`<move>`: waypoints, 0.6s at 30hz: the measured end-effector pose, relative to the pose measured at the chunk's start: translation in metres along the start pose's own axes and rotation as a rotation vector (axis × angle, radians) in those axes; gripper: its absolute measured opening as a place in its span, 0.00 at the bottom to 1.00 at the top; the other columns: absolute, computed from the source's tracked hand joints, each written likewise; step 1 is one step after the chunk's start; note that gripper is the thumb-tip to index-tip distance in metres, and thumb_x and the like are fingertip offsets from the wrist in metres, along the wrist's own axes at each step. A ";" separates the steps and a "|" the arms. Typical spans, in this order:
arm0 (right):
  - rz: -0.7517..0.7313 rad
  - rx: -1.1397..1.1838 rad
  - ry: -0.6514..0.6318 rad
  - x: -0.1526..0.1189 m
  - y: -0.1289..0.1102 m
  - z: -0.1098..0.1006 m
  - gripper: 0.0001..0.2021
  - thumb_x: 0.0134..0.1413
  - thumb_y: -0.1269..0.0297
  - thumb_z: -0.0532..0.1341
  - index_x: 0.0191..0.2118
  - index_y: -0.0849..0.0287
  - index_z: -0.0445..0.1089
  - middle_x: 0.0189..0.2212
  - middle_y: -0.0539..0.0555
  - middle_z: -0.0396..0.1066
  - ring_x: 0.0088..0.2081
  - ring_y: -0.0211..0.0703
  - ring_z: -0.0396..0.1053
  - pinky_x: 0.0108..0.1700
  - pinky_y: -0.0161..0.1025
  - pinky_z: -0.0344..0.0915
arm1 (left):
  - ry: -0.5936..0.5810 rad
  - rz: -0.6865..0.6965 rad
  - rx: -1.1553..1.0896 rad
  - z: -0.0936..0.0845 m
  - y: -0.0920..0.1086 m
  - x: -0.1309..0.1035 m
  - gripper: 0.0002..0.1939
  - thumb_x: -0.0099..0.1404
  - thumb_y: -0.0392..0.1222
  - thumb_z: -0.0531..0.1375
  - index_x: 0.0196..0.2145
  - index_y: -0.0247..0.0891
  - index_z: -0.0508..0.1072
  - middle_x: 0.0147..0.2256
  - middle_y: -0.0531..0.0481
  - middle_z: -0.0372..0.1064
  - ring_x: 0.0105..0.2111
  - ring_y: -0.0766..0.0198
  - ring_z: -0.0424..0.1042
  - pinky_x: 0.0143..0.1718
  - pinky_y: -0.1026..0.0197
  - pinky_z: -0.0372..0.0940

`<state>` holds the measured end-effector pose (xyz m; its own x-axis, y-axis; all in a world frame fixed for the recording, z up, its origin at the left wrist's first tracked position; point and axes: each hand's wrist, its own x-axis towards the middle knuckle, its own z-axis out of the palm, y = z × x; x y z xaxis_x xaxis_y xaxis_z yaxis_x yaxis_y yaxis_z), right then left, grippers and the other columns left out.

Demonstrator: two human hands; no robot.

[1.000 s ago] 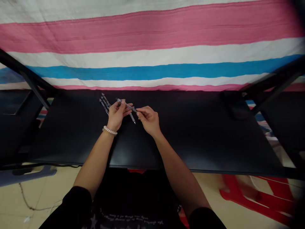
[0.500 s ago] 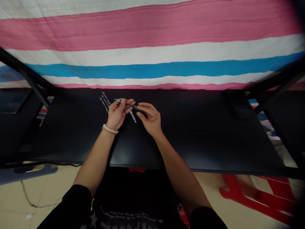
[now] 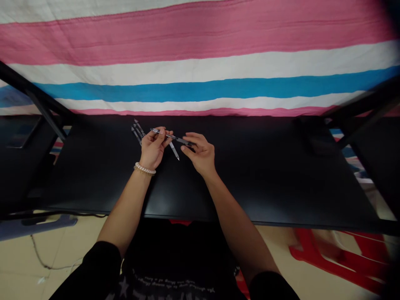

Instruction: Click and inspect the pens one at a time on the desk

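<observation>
A slim pen (image 3: 177, 138) spans the space between my hands above the black table (image 3: 265, 175). My left hand (image 3: 154, 146), with beads at the wrist, pinches its left part between thumb and fingers. At the pen's right end, my right hand (image 3: 201, 153) has its thumb and fingers closed around the tip area. Beneath and just right of my left hand lies another pen (image 3: 174, 151), slanted, its upper part hidden by the fingers. Several more pens (image 3: 137, 130) lie together left of my left hand, partly covered by it.
A striped pink, white and blue cloth (image 3: 200, 89) hangs behind the table's far edge. Black slanted supports (image 3: 46, 112) stand at both sides. A red plastic stool (image 3: 337, 258) is at the lower right, and a cable (image 3: 40, 260) lies on the floor at left.
My right hand has moved slightly right and now closes on the pen's right end. More of the pen shows between the hands. My left hand has barely moved.
</observation>
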<state>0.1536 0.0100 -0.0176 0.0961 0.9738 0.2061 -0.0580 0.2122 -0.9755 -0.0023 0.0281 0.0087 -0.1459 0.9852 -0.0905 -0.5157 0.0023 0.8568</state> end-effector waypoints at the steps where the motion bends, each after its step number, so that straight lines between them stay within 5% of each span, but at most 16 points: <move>1: 0.009 0.012 -0.002 0.000 0.000 0.000 0.18 0.49 0.47 0.71 0.43 0.51 0.79 0.43 0.54 0.77 0.38 0.43 0.78 0.40 0.43 0.78 | -0.005 -0.001 0.001 0.000 0.000 0.000 0.06 0.63 0.39 0.69 0.35 0.37 0.76 0.33 0.50 0.75 0.40 0.64 0.79 0.50 0.57 0.72; 5: 0.048 -0.006 -0.004 -0.001 -0.003 0.001 0.16 0.56 0.48 0.66 0.40 0.55 0.79 0.30 0.52 0.76 0.27 0.39 0.74 0.31 0.41 0.76 | -0.010 0.003 0.001 0.001 0.000 0.000 0.06 0.63 0.39 0.69 0.35 0.37 0.76 0.33 0.50 0.74 0.39 0.64 0.78 0.50 0.55 0.71; 11: -0.151 -0.180 0.103 -0.003 -0.006 -0.003 0.06 0.57 0.58 0.67 0.37 0.52 0.79 0.37 0.52 0.77 0.34 0.42 0.76 0.36 0.42 0.76 | 0.104 0.064 -0.035 -0.006 0.006 0.005 0.04 0.64 0.38 0.67 0.33 0.37 0.75 0.32 0.51 0.73 0.39 0.64 0.78 0.52 0.55 0.71; 18: -0.182 -0.248 0.088 -0.007 -0.007 -0.001 0.04 0.57 0.61 0.68 0.36 0.53 0.80 0.36 0.53 0.79 0.37 0.44 0.77 0.40 0.44 0.76 | 0.013 -0.026 -0.013 0.000 0.002 0.001 0.04 0.64 0.39 0.67 0.35 0.37 0.76 0.33 0.51 0.74 0.39 0.64 0.78 0.51 0.56 0.72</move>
<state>0.1542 0.0017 -0.0121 0.1691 0.9087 0.3817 0.2109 0.3449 -0.9146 -0.0039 0.0290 0.0102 -0.1429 0.9825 -0.1197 -0.5307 0.0260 0.8472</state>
